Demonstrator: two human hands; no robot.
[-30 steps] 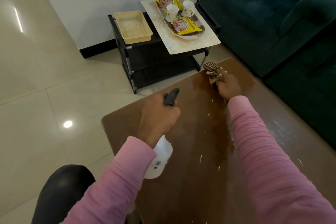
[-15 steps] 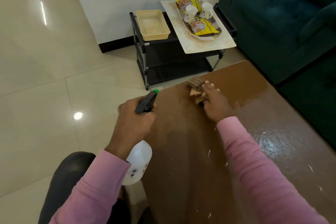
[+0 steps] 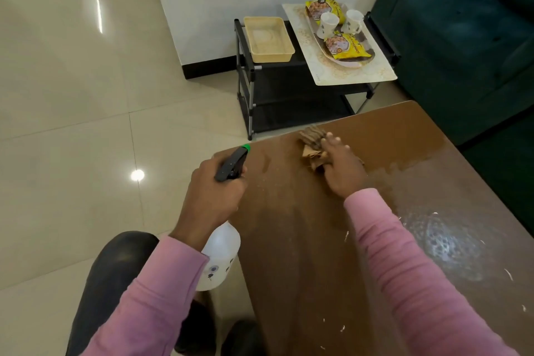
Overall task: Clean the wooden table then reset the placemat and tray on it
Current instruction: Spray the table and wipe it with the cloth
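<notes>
The brown wooden table (image 3: pixel 289 240) fills the lower right, wet in streaks and dotted with white crumbs. My right hand (image 3: pixel 342 170) presses a brown striped cloth (image 3: pixel 312 143) flat onto the table near its far edge, fingers spread. My left hand (image 3: pixel 215 192) grips the black trigger head of a white spray bottle (image 3: pixel 221 257) over the table's left edge. The cream placemat (image 3: pixel 344 72) lies on a black rack beyond the table. On it stands an oval tray (image 3: pixel 325 50) with two white cups and two yellow snack packets.
A black metal rack (image 3: pixel 274 95) stands against the white wall, with a beige plastic bin (image 3: pixel 268 40) on its left half. A dark green sofa (image 3: pixel 462 37) runs along the table's right side. Glossy tiled floor (image 3: pixel 72 124) spreads to the left. My dark-clad knee (image 3: pixel 112 272) is at the lower left.
My right hand has wiped the cloth leftward from the far corner along the table's far edge. My left hand with the bottle shifted left to the table's edge.
</notes>
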